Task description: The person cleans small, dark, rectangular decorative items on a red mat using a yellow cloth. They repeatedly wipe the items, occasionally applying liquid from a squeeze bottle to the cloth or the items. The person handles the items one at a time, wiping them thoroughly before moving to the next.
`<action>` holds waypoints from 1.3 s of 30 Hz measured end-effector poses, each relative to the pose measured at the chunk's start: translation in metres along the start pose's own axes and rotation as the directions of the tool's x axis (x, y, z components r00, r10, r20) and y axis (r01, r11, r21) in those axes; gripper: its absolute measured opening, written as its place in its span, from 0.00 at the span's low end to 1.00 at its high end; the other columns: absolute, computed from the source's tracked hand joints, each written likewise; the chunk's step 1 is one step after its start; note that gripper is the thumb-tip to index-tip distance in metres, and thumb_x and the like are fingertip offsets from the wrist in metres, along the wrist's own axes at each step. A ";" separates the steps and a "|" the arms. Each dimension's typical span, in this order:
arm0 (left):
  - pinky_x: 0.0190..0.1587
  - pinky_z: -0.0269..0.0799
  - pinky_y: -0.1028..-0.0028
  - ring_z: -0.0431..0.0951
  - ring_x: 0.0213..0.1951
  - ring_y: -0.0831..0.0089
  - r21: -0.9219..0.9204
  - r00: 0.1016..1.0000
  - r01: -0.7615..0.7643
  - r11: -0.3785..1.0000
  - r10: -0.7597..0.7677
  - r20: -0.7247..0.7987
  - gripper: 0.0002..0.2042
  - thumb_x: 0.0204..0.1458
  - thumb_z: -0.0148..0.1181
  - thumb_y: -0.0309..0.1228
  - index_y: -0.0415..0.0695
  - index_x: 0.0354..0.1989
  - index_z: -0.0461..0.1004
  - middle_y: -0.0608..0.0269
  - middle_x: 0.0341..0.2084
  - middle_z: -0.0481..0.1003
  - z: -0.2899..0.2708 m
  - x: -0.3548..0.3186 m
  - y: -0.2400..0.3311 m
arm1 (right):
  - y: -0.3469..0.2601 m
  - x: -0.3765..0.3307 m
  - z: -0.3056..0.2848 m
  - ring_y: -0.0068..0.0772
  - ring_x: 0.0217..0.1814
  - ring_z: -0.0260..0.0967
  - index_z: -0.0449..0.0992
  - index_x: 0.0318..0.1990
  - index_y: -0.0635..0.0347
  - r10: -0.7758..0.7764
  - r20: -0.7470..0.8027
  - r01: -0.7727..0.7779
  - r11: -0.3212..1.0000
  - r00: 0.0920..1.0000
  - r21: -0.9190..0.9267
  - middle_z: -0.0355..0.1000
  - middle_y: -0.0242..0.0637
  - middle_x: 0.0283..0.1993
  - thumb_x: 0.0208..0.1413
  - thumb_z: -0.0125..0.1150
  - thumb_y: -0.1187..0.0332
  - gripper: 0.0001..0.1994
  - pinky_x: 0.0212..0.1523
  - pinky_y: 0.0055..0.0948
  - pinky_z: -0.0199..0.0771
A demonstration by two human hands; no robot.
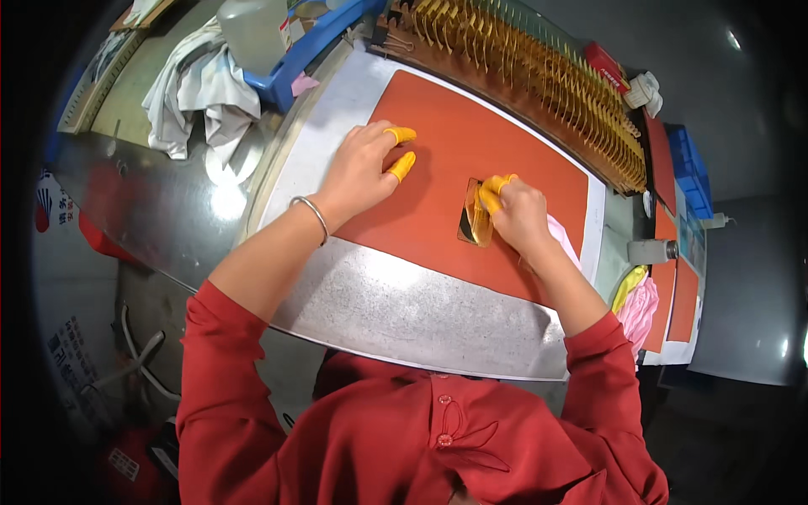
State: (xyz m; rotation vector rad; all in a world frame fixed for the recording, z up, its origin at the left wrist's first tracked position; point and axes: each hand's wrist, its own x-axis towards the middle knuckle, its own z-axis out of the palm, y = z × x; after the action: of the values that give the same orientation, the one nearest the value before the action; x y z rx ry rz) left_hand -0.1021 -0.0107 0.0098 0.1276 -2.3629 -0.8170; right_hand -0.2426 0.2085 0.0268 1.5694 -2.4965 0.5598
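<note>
The gold plate's (pixel 475 225) long axis runs between the table's (pixel 396 307) near and far edges; right hand (pixel 522 215) touches its far end, hold unclear; left hand's (pixel 358 172) grip gapes.

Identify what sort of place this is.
Probably a workshop or small factory, judging by the long row of gold-coloured pieces, the orange mat and the yellow finger covers.

R grip (pixel 519 212) covers upper-rt. part of gold plate (pixel 475 229), ctr. of frame; exact contact unclear. Pink cloth (pixel 562 240) partly behind R forearm (pixel 572 286), rt. of ctr. Translucent jug (pixel 252 35) & blue tray (pixel 322 44) cut off by top edge, upper left. Red shirt (pixel 370 446) cut off, bottom edge.
</note>
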 end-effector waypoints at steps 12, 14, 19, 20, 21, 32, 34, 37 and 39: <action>0.44 0.65 0.68 0.72 0.39 0.60 -0.025 1.000 0.020 0.999 -0.019 0.017 0.11 0.47 0.59 0.25 0.40 0.40 0.73 0.59 0.35 0.74 -0.002 0.001 0.001 | -0.005 0.014 -0.011 0.46 0.28 0.71 0.76 0.30 0.58 0.085 0.146 -0.077 0.995 0.986 -0.062 0.71 0.42 0.27 0.43 0.59 0.71 0.05 0.28 0.43 0.70; 0.44 0.65 0.68 0.72 0.39 0.60 -0.010 1.000 0.011 1.000 -0.011 0.008 0.11 0.47 0.59 0.25 0.40 0.40 0.73 0.59 0.35 0.74 -0.003 0.000 0.000 | -0.009 -0.002 -0.007 0.46 0.29 0.71 0.77 0.31 0.57 0.042 0.134 -0.035 0.998 0.990 -0.055 0.71 0.42 0.27 0.46 0.58 0.69 0.05 0.30 0.41 0.71; 0.44 0.66 0.68 0.73 0.38 0.60 -0.024 1.000 0.001 1.000 0.000 0.023 0.10 0.47 0.59 0.24 0.40 0.40 0.73 0.59 0.35 0.74 -0.002 0.004 0.002 | 0.002 0.012 -0.004 0.45 0.28 0.71 0.77 0.32 0.57 0.107 0.087 -0.102 0.993 0.990 -0.057 0.72 0.42 0.27 0.47 0.59 0.68 0.06 0.30 0.39 0.71; 0.43 0.66 0.68 0.73 0.38 0.60 -0.015 1.000 0.001 1.000 -0.001 0.008 0.10 0.47 0.59 0.25 0.40 0.40 0.73 0.58 0.35 0.74 -0.002 0.002 0.001 | 0.000 0.015 -0.006 0.45 0.28 0.71 0.77 0.32 0.56 0.099 0.082 -0.095 0.994 0.992 -0.055 0.72 0.42 0.27 0.47 0.59 0.67 0.05 0.29 0.39 0.71; 0.43 0.66 0.67 0.73 0.38 0.60 -0.009 1.000 0.001 1.000 -0.001 0.012 0.10 0.47 0.59 0.25 0.40 0.39 0.73 0.58 0.35 0.74 -0.002 -0.001 0.001 | -0.001 0.012 -0.004 0.46 0.28 0.70 0.76 0.31 0.57 0.087 0.087 -0.083 0.996 0.992 -0.045 0.71 0.43 0.27 0.47 0.59 0.68 0.05 0.28 0.40 0.70; 0.44 0.65 0.67 0.72 0.39 0.59 -0.003 1.000 -0.017 1.000 0.017 0.002 0.10 0.47 0.59 0.25 0.40 0.39 0.73 0.58 0.35 0.74 -0.003 0.001 0.002 | -0.002 -0.010 -0.003 0.47 0.27 0.69 0.74 0.28 0.59 0.019 0.047 -0.019 1.000 0.999 0.013 0.70 0.43 0.25 0.47 0.57 0.68 0.05 0.26 0.44 0.69; 0.44 0.65 0.67 0.72 0.39 0.59 -0.024 1.000 -0.016 1.000 0.017 0.024 0.10 0.47 0.59 0.25 0.40 0.39 0.73 0.58 0.35 0.74 -0.002 0.003 0.001 | 0.004 0.000 -0.005 0.47 0.27 0.70 0.74 0.28 0.59 0.035 0.034 -0.035 0.999 0.999 -0.024 0.70 0.43 0.25 0.47 0.57 0.67 0.05 0.26 0.44 0.69; 0.44 0.66 0.67 0.72 0.40 0.59 -0.012 1.000 0.011 1.000 -0.010 0.029 0.10 0.47 0.59 0.25 0.40 0.40 0.73 0.58 0.35 0.74 -0.004 0.001 0.002 | 0.004 0.006 -0.008 0.48 0.27 0.70 0.75 0.30 0.58 0.078 0.084 -0.076 0.997 0.993 -0.020 0.70 0.44 0.26 0.48 0.57 0.67 0.06 0.27 0.43 0.69; 0.44 0.66 0.67 0.72 0.40 0.59 -0.004 1.000 0.003 1.000 -0.003 0.025 0.10 0.47 0.58 0.25 0.40 0.40 0.73 0.58 0.35 0.74 -0.005 0.000 0.002 | 0.001 -0.004 -0.006 0.47 0.28 0.70 0.76 0.31 0.58 0.067 0.118 -0.061 0.997 0.991 -0.051 0.71 0.45 0.26 0.49 0.58 0.67 0.06 0.28 0.40 0.70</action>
State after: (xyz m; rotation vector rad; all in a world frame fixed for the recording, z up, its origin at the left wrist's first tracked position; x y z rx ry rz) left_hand -0.0989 -0.0112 0.0136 0.1196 -2.3845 -0.8294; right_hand -0.2422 0.2145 0.0312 1.5550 -2.6352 0.4223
